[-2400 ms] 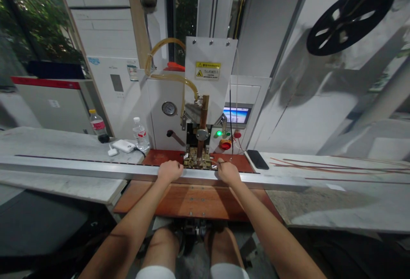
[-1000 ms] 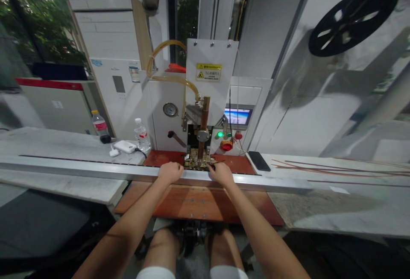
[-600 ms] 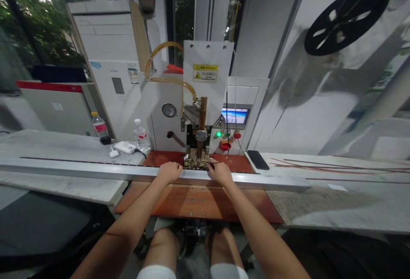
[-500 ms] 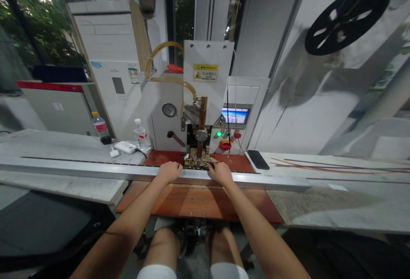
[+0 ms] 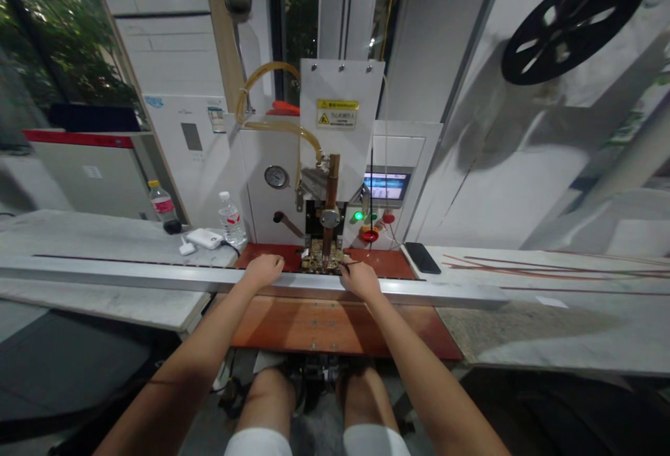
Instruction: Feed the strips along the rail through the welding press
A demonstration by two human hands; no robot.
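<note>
My left hand (image 5: 265,270) is closed at the far side of a long silver metal bar (image 5: 172,273), left of the brass-coloured fixture (image 5: 314,256). Its fingers are curled down, and what they hold, if anything, is hidden. At the fixture's right side, my right hand (image 5: 360,278) is closed on a thin dark tool (image 5: 350,262), whose exact kind is too small to tell. Directly over the fixture stands the copper electrode (image 5: 331,184) of a white press machine (image 5: 340,93). A thin dark strip (image 5: 130,260) runs along the bar's back edge.
Reddish-brown boards (image 5: 335,327) lie under the fixture and in front of the bar. Left on the bench are a cola bottle (image 5: 164,208), a clear bottle (image 5: 230,220) and a white charger (image 5: 205,238). On the right lie a phone (image 5: 422,258) and several copper-coloured rods (image 5: 523,271).
My left hand has moved left along the bar, away from the fixture. The right hand stays beside the fixture with the tool. The machine's screen shows a different display.
</note>
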